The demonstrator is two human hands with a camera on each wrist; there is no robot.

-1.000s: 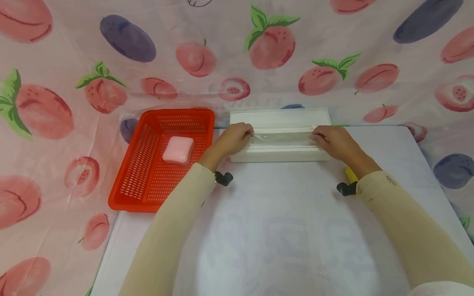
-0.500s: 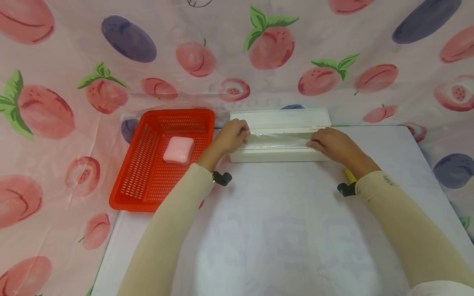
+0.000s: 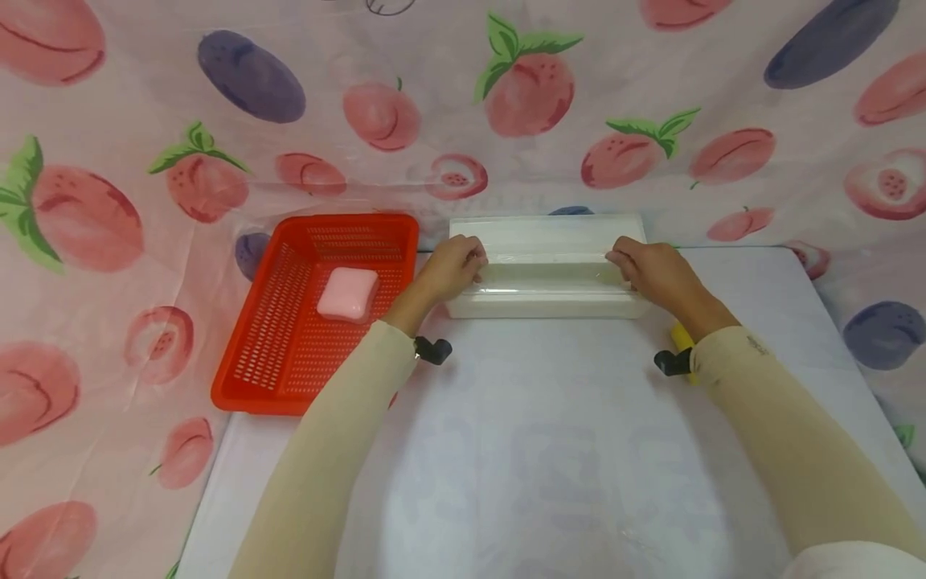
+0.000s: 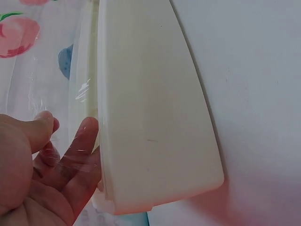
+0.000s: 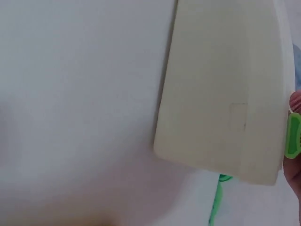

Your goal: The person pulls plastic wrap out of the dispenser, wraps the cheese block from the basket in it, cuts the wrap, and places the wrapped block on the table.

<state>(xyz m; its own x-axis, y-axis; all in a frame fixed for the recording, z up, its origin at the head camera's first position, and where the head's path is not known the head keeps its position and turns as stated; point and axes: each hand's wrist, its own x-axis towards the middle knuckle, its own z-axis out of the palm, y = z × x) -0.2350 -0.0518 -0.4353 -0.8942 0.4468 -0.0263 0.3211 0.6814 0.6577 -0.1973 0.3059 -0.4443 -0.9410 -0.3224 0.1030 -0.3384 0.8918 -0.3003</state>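
A long white cling film dispenser (image 3: 546, 305) lies at the table's far edge with its lid (image 3: 550, 232) raised at the back. Clear cling film (image 4: 83, 92) stretches across it between the hands. At the left end my left hand (image 3: 452, 269) pinches the film between thumb and fingers; in the left wrist view other fingers spread behind the box. My right hand (image 3: 654, 273), at the right end, has curled fingertips at the film's other side. The right wrist view shows only a bit of that hand, behind a green slider (image 5: 293, 135) on the box's edge.
A red plastic basket (image 3: 246, 402) stands at left, holding a pink rounded square item (image 3: 349, 293). A yellow object (image 3: 682, 338) is partly hidden under the right wrist. The white-covered table (image 3: 557, 450) meets a fruit-patterned cloth (image 3: 434, 72) at the back.
My left hand has shifted slightly left and up. The right fingertips dipped toward the box's front, then moved back and to the right. The film between the hands looks smoother.
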